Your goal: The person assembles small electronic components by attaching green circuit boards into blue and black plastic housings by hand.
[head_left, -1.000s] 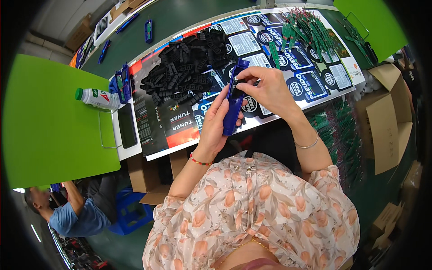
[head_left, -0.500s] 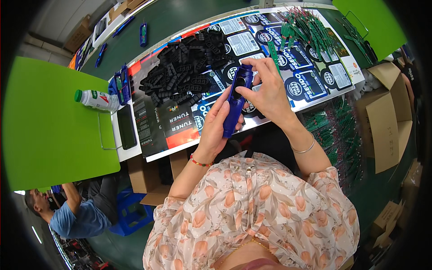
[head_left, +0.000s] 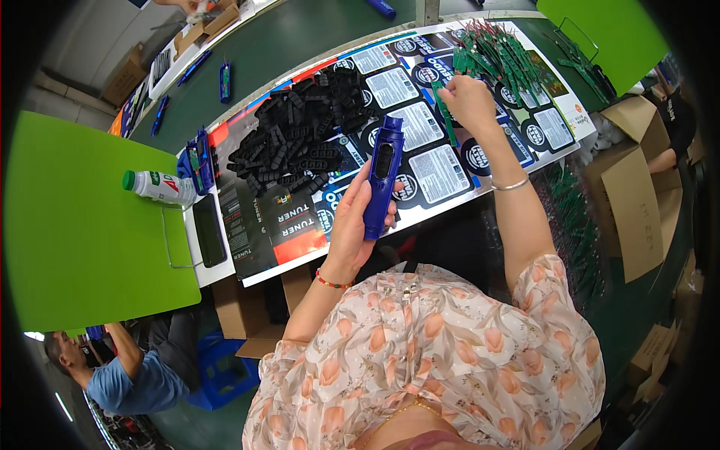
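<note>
My left hand (head_left: 351,217) is wrapped round a dark blue plastic housing (head_left: 382,187), long and narrow. An oval opening in its upper part shows something black inside. Over the printed sheets, my right hand (head_left: 471,105) has its fingers curled in a pinch against a narrow green circuit board strip (head_left: 444,112); the fingertips are partly hidden. Beyond that hand is a heap of green circuit boards with thin red wires (head_left: 502,60). A pile of small black plastic parts (head_left: 292,131) lies to the left of the housing.
Printed label sheets (head_left: 431,176) cover the bench. At left are a white bottle with a green cap (head_left: 157,186), a black phone-like slab (head_left: 210,231) and a green panel (head_left: 82,225). An open cardboard box (head_left: 634,202) stands at right. Another person (head_left: 135,375) sits lower left.
My right hand has left the blue housing and moved up and right to the green circuit board strip. The left hand still holds the housing, now more upright and slightly lower.
</note>
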A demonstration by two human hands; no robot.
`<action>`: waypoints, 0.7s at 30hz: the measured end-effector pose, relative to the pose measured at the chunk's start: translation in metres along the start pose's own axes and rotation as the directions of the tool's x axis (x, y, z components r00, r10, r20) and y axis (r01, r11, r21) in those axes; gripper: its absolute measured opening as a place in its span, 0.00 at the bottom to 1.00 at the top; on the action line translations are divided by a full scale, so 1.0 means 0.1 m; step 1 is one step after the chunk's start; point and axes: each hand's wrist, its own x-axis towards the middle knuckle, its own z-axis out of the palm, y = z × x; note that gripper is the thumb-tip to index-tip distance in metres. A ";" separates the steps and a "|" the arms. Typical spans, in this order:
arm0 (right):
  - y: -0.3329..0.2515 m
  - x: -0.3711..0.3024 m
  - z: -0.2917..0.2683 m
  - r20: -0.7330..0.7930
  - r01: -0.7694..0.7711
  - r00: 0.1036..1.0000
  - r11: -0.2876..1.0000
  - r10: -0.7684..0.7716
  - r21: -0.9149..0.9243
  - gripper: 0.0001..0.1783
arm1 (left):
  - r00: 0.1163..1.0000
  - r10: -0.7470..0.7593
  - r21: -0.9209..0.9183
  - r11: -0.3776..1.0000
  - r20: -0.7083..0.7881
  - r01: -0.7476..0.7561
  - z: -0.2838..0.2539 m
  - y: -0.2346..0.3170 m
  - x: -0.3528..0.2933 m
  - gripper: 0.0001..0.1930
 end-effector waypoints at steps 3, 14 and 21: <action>-0.18 0.07 0.09 0.055 -0.059 0.996 0.990 0.067 -0.127 0.15 | 1.000 0.003 -0.014 1.000 0.002 -0.003 0.01 0.00 0.01 0.27; -0.22 -0.02 0.07 0.095 -0.016 0.995 0.999 0.013 0.036 0.15 | 1.000 0.001 -0.049 0.999 -0.008 -0.002 -0.04 0.01 0.08 0.27; -0.06 -0.06 0.08 0.095 -0.060 0.995 0.924 0.026 0.377 0.19 | 0.999 -0.005 -0.043 0.999 -0.033 0.004 -0.05 0.01 0.12 0.27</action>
